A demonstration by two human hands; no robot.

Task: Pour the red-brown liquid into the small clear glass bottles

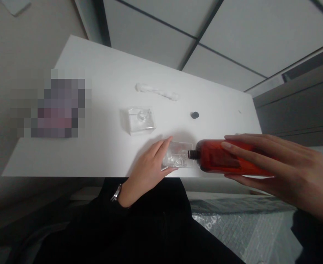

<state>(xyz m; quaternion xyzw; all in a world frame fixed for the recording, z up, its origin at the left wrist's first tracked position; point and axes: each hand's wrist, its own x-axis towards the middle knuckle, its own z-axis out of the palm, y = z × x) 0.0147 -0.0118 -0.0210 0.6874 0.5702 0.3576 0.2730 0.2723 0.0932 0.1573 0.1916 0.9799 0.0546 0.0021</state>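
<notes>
My left hand (pixel 150 161) is closed around a clear, square-sided container (pixel 177 154) near the front edge of the table. In my right hand (pixel 285 165) is a red bottle (pixel 219 157) with a dark threaded neck, tipped onto its side. Its uncapped mouth points left, right at the container's opening; I cannot tell whether liquid is flowing. A small dark cap (pixel 195 115) lies on the table beyond the bottle. Left of the container stands another clear, boxy piece (pixel 142 121) with a round knob-like part in it.
A white table (pixel 101 154) carries everything. Toward its back lies a long, white, twisted piece (pixel 157 91), perhaps cloth or plastic. A pixelated area (pixel 59 110) hides something at the left end. White panels (pixel 156 25) with dark seams stand behind the table.
</notes>
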